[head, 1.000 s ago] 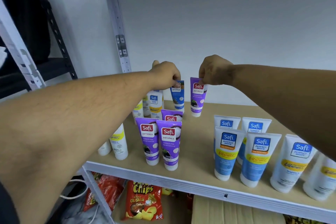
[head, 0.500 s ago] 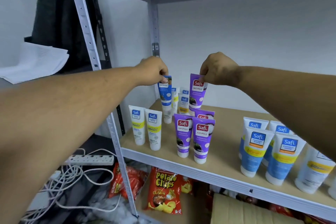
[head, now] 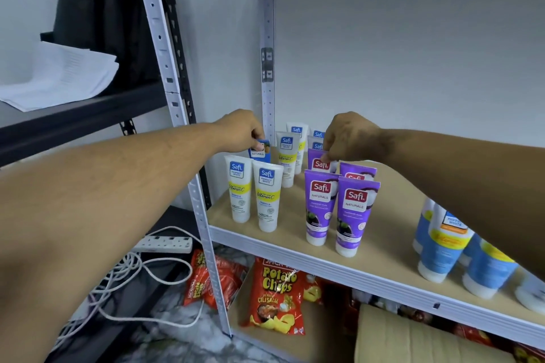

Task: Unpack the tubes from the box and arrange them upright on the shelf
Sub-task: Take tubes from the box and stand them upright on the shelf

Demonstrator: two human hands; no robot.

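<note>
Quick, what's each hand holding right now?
Left hand: pinches the top of a blue tube.
Right hand: pinches the top of a purple tube.

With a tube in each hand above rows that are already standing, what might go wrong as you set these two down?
1. The right hand pinches a purple tube directly behind three standing purple tubes; a nudge could topple them domino-style.
2. The left hand lowers a blue tube just behind two white tubes near the shelf front edge, so the forearm passing close by might knock them off.
</note>
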